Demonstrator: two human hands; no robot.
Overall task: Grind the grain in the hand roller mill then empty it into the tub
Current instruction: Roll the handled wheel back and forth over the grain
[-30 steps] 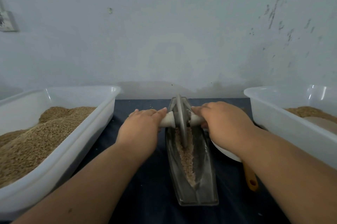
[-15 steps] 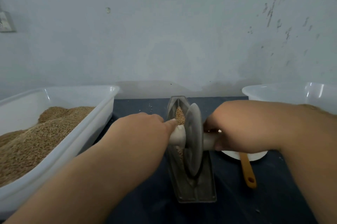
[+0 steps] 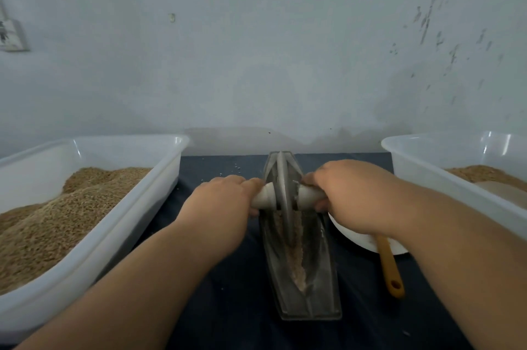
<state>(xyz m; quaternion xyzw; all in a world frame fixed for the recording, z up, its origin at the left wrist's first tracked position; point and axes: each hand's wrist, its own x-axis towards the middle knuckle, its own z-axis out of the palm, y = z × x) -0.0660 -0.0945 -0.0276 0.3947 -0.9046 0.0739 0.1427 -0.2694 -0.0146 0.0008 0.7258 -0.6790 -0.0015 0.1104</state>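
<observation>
A grey boat-shaped mill trough (image 3: 319,287) lies lengthwise on the dark cloth in the middle. Its metal roller wheel (image 3: 284,184) stands upright near the trough's far end, on a pale wooden axle handle (image 3: 265,198). My left hand (image 3: 219,207) grips the handle's left end and my right hand (image 3: 348,195) grips its right end. A thin line of crushed grain (image 3: 296,258) lies along the trough's groove in front of the wheel. A white tub (image 3: 427,161) holding ground grain stands at the right.
A large white tub (image 3: 159,178) heaped with whole grain fills the left side. A white dish (image 3: 359,241) with a yellow-handled spoon (image 3: 389,269) sits right of the trough, partly under my right wrist. A pale wall closes the back.
The wheel has rolled from the trough's middle back toward its far end, and both my hands went forward with it. The crushed grain in the groove is uncovered again.
</observation>
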